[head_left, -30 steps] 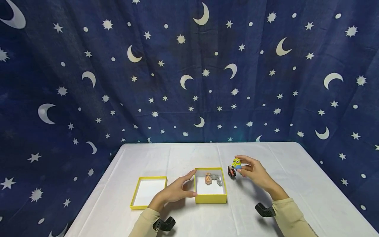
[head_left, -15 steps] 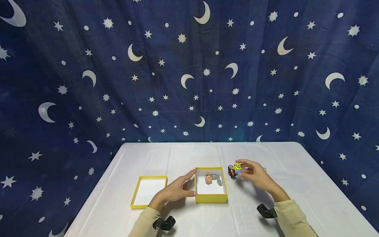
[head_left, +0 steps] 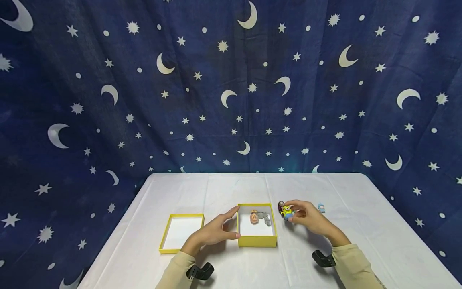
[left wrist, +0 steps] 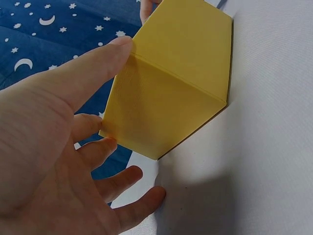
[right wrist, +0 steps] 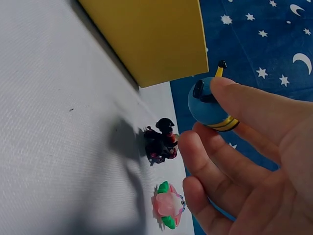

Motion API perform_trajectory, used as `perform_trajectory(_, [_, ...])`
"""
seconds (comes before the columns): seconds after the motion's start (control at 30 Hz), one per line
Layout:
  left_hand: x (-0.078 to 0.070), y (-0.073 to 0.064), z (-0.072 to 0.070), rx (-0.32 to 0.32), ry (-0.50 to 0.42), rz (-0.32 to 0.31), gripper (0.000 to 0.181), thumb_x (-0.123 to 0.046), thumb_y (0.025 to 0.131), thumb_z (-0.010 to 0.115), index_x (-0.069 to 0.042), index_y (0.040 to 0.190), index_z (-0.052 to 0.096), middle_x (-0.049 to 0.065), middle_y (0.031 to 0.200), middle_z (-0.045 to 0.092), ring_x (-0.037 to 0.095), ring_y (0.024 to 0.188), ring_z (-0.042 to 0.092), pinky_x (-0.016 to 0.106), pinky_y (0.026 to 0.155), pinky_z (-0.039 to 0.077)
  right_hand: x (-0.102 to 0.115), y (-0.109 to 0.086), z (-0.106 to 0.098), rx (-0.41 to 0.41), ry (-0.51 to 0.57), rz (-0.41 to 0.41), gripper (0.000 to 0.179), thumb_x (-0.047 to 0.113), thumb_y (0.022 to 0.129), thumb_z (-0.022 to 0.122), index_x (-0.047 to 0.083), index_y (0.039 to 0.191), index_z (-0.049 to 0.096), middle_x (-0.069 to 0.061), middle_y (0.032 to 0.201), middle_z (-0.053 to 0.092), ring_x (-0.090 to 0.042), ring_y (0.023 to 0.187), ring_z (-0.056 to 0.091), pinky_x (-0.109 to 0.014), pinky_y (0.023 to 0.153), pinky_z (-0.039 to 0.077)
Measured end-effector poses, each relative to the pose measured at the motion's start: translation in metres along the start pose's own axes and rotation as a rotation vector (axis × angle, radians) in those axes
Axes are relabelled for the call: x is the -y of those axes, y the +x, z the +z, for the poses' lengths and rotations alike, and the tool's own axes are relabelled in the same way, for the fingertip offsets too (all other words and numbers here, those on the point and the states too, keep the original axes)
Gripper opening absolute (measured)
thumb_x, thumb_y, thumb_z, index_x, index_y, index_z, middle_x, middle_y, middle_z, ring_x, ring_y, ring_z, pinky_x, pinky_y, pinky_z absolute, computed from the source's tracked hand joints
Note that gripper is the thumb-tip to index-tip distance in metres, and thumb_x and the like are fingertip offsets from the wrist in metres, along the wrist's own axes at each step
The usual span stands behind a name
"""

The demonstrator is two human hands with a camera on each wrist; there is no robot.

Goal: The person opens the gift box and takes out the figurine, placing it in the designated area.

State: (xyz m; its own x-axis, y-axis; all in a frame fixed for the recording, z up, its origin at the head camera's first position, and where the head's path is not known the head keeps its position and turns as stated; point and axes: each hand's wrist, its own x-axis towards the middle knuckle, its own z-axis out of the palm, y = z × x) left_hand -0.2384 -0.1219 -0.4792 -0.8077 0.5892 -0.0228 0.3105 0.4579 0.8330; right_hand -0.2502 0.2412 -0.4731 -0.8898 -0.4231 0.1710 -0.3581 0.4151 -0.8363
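Note:
My left hand [head_left: 213, 232] rests against the left wall of a yellow box [head_left: 257, 241]; in the left wrist view its thumb and two fingertips touch the box's edges. Inside the white interior lie a peach-coloured figurine [head_left: 254, 217] and a grey one [head_left: 266, 219]. Right of the box, my right hand [head_left: 312, 216] pinches a Minion figurine [head_left: 287, 212] between thumb and fingers. The right wrist view shows its blue lower body [right wrist: 203, 105] and a black foot. Just behind it stands a dark-haired figurine [head_left: 280, 206], partly covered in the head view.
A shallow yellow-rimmed lid [head_left: 181, 233] lies inside-up left of the box. Farther right stands a small blue figurine [head_left: 321, 207]. A pink figurine with green parts [right wrist: 168, 205] shows on the white cloth in the right wrist view. A starry curtain [head_left: 231, 88] hangs behind the table.
My right hand has come lower and nearer with the Minion figurine, which now overlaps the dark-haired one. The small blue figurine has come into sight. My left hand stays at the box.

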Motion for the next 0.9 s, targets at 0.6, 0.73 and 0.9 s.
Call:
perform_trajectory(0.6, [0.0,0.0,-0.001,0.003,0.002,-0.006,0.089,-0.026,0.092,0.076,-0.018,0.163,0.022,0.005,0.171,0.02,0.033,0.157,0.021,0.057,0.126,0.021,-0.009,-0.003,0.007,0.124,-0.03,0.025,0.052,0.006,0.088,0.075,-0.014,0.131,0.055,-0.032,0.118,0.065,-0.016,0.09,0.069,-0.021,0.076,0.057])
perform_trajectory(0.73, [0.0,0.001,-0.001,0.008,0.01,-0.009,0.089,-0.026,0.092,0.075,-0.017,0.163,0.022,0.006,0.171,0.019,0.032,0.157,0.02,0.056,0.127,0.022,-0.01,-0.003,0.01,0.12,-0.094,0.029,0.048,0.008,0.087,0.076,-0.01,0.128,0.06,-0.026,0.116,0.066,-0.021,0.096,0.068,-0.021,0.078,0.055])
perform_trajectory(0.9, [0.0,0.002,-0.001,0.01,0.012,-0.007,0.089,-0.026,0.092,0.075,-0.017,0.163,0.022,0.005,0.171,0.019,0.031,0.158,0.019,0.055,0.127,0.02,-0.01,-0.003,0.011,0.122,-0.117,0.013,0.046,0.008,0.087,0.077,-0.01,0.126,0.061,-0.024,0.111,0.068,-0.016,0.091,0.068,-0.021,0.075,0.055])
